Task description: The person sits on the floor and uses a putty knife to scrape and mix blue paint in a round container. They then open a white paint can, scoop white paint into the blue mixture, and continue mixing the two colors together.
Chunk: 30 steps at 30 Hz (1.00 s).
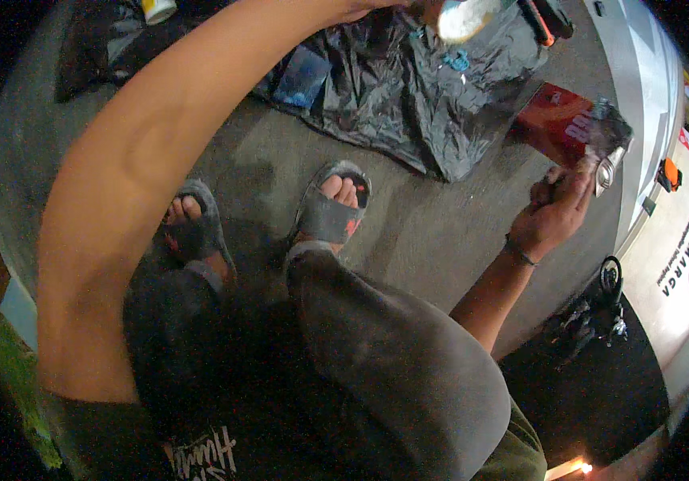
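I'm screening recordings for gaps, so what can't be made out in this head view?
Left hand: head view, mostly cut off by the top edge; its grip is unclear.
Whitish oval thing: head view, cut by the same edge; its kind is uncertain.
Right hand: head view, blurred; whether it holds the red packet, the silver thing or both is unclear.
Black plastic sheet: head view, partly hidden by the left forearm.

dark top point(268, 450), white lettering point(221, 451), grey trousers point(408, 373), dark slide sandals point(326, 218), thin wristband point(521, 250)
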{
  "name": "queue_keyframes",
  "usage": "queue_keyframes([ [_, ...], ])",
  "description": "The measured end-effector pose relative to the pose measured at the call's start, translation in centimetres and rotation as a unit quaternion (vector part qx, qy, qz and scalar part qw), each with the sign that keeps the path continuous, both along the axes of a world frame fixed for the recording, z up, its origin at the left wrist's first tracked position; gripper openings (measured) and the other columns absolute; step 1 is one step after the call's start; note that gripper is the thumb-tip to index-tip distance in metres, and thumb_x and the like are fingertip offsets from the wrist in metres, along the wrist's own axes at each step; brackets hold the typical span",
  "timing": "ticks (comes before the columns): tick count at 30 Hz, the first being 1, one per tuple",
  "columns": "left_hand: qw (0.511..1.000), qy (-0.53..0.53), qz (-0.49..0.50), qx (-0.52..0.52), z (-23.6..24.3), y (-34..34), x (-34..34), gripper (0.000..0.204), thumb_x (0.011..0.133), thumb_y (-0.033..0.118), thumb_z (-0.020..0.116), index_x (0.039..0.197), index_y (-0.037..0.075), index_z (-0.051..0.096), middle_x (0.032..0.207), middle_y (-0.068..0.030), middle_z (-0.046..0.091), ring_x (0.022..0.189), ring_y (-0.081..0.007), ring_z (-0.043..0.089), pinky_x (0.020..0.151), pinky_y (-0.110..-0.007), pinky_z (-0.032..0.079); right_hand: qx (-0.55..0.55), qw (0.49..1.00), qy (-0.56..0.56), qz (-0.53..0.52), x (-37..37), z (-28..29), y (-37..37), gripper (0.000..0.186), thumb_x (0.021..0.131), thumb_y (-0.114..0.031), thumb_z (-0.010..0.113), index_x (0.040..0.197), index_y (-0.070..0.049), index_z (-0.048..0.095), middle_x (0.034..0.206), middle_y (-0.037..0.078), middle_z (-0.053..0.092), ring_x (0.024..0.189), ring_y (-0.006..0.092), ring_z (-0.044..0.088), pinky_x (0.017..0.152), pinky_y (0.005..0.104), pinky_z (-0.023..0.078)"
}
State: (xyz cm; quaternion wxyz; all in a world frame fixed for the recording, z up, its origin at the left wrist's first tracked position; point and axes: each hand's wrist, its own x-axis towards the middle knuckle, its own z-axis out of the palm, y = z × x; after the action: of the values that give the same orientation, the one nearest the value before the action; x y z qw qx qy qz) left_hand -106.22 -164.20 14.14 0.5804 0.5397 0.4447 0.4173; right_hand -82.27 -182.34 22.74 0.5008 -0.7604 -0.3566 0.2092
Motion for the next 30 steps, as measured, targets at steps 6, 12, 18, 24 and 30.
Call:
queue_keyframes([
  [6,0.977,-0.062,-0.048,-0.199,-0.8,-3.3,-3.1,0.055,0.081,0.022,0.074,0.128,0.004,0.051,0.123,-0.0156,0.058,0.113,-0.0269,0.058,0.093,-0.039,0.05,-0.005,0.999,0.034,0.015,0.1,-3.3,-1.8,0.036,0.104,-0.028,0.052,0.132,-0.007,0.055,0.078,0.001,0.059,0.053,0.002,0.039,0.045,0.019,0.027],
  [12,0.968,-0.114,-0.054,-0.215,-1.4,-6.2,-4.3,0.045,0.088,0.022,0.069,0.127,0.009,0.049,0.114,-0.0057,0.062,0.101,-0.0166,0.062,0.08,-0.037,0.054,-0.022,0.997,0.058,0.044,-1.8,-5.4,-1.9,0.042,0.104,-0.03,0.052,0.139,-0.006,0.052,0.074,-0.001,0.059,0.05,0.0006,0.036,0.044,0.0195,0.026],
  [18,0.955,-0.114,-0.076,-0.264,-0.8,-6.5,-5.4,0.053,0.088,0.022,0.068,0.133,0.011,0.043,0.111,-0.0055,0.064,0.098,-0.0153,0.064,0.078,-0.035,0.052,-0.017,0.995,0.089,0.039,-3.3,-4.1,-1.3,0.043,0.105,-0.031,0.05,0.139,-0.005,0.05,0.078,0.002,0.064,0.051,0.0006,0.037,0.045,0.02,0.027],
  [24,0.946,-0.123,-0.058,-0.295,-0.2,-6.8,-5.9,0.052,0.088,0.024,0.067,0.133,0.013,0.043,0.114,-0.0035,0.063,0.098,-0.0133,0.064,0.076,-0.032,0.052,-0.003,0.994,0.108,0.024,-2.9,-3.5,-0.3,0.039,0.105,-0.03,0.05,0.135,-0.006,0.055,0.079,0.0,0.062,0.051,0.001,0.036,0.044,0.0194,0.027],
  [30,0.933,-0.142,-0.068,-0.324,0.6,-6.4,-6.4,0.058,0.088,0.025,0.067,0.139,0.011,0.044,0.118,-0.003,0.062,0.099,-0.0127,0.064,0.08,-0.033,0.053,-0.049,0.994,0.095,0.025,-1.3,-4.0,1.0,0.043,0.104,-0.028,0.052,0.14,-0.005,0.051,0.086,0.001,0.067,0.052,0.0003,0.035,0.045,0.0189,0.028],
])
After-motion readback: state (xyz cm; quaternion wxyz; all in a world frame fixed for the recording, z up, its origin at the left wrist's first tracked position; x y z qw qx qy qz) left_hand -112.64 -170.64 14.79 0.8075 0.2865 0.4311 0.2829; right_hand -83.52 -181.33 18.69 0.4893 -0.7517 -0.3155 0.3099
